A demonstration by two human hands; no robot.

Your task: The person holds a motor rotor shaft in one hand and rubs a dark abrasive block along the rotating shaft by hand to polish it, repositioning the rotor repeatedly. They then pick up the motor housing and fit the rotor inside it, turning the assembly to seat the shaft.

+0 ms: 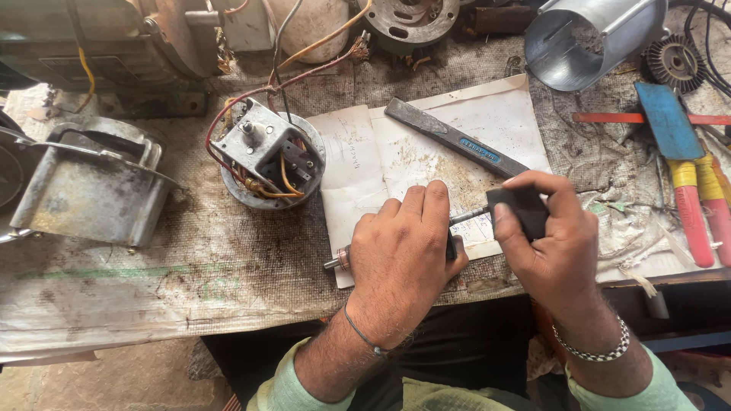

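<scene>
The scene is evenly lit by soft daylight; faint shadows are cast, focus is sharp, edges are slightly bent.

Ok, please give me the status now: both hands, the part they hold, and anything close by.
Left hand closed around metal shaft. Right hand gripping black block at shaft's other end. Flat chisel lying on paper just behind, not touching.

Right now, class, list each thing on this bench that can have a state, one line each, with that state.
Left hand: closed around a metal shaft.
Metal shaft: held level, one end poking out past the fist.
Right hand: gripping a black block.
Black block: held at the shaft's other end.
Small motor: opened, wires exposed.
Chisel: lying flat on paper.
Metal tube: on its side.
</scene>
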